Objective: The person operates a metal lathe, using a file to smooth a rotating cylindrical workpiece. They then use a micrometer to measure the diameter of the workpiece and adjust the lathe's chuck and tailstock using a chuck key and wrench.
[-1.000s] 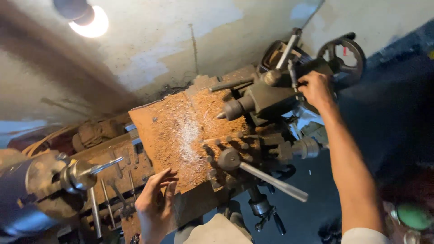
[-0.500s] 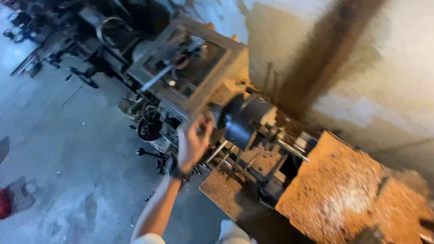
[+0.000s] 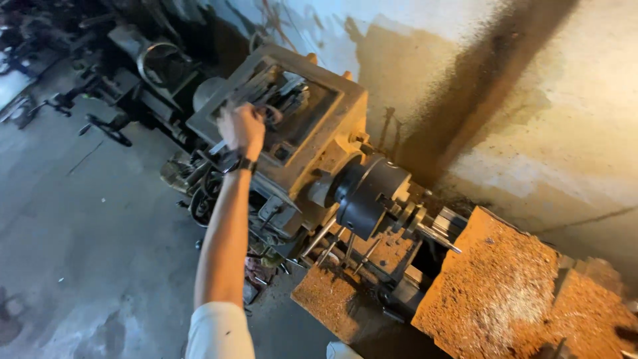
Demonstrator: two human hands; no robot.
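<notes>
My left hand (image 3: 243, 129) is stretched out to the headstock (image 3: 332, 126) of an old metal lathe. Its fingers are closed around a small metal lever (image 3: 218, 147) at the front rim of the headstock's open top, where gears show inside. A dark watch sits on that wrist. To the right of the headstock is the dark round chuck (image 3: 369, 193), with a short steel workpiece (image 3: 432, 226) sticking out of it. My right hand is out of view.
A rust-brown board (image 3: 512, 292) strewn with chips covers the lathe bed at the lower right. Handles and handwheels (image 3: 203, 199) stick out below the headstock. More machine parts (image 3: 106, 123) stand at the upper left on a grey concrete floor (image 3: 86, 252). A stained wall (image 3: 531, 100) runs behind.
The camera has swung from the tailstock end to the headstock. My left hand left the brown board, reached out open, and is now closed on the lever. My right hand has dropped out of view.
</notes>
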